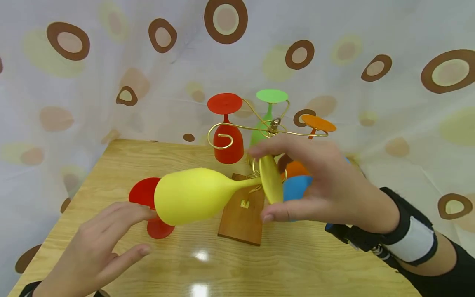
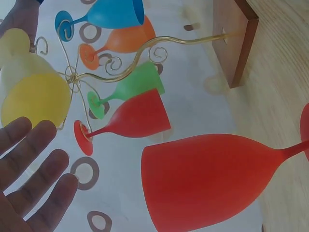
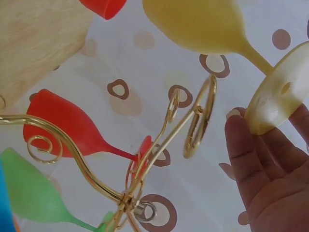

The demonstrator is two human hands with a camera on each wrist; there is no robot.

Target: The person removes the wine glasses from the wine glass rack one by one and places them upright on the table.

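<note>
A yellow plastic goblet [image 1: 196, 196] lies sideways in the air, bowl to the left. My right hand [image 1: 326, 181] pinches its round foot [image 3: 277, 96] between thumb and fingers. Close to the bowl's rim is my left hand [image 1: 107, 239], fingers extended and thumb apart; in the left wrist view its fingertips [image 2: 46, 129] overlap the bowl. Just behind the goblet stands a gold wire glass rack [image 1: 273, 128], with an unfilled curled arm [image 3: 200, 116] beside the right hand in the right wrist view.
Upside down on the rack hang a red goblet [image 1: 228, 142], a green goblet [image 2: 137, 83], an orange goblet [image 2: 128, 38] and a blue goblet [image 2: 113, 13]. The rack's wooden base [image 1: 241, 222] rests on the table [image 1: 178, 268]. Another red goblet [image 2: 212, 181] stands upright at left.
</note>
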